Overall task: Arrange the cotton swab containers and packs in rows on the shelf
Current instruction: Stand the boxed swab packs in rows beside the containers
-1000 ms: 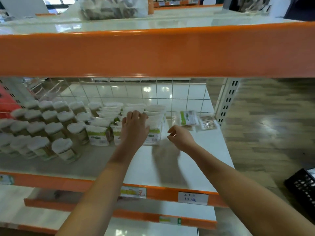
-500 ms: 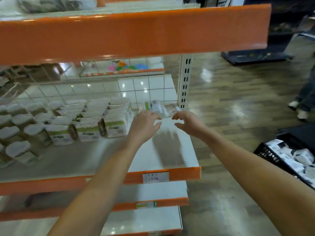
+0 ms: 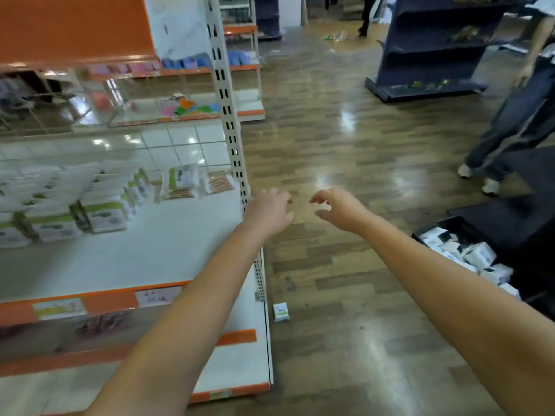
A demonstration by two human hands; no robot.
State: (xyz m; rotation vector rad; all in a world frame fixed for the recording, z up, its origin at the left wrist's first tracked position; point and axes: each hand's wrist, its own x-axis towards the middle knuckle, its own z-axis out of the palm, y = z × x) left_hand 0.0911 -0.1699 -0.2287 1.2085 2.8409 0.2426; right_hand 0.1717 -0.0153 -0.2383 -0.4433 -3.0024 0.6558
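Beyond the shelf [image 3: 144,235] end, the left hand [image 3: 267,210] and right hand [image 3: 342,210] are held empty, fingers loosely apart, so fetching stock from the crate [image 3: 468,250] at 4 o'clock is judged next.

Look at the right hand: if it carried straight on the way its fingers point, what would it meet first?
The right hand, empty with fingers loosely spread, points left toward the left hand. Going straight on, it would probably meet that hand first, just past the shelf corner; depth is unclear from this one view.
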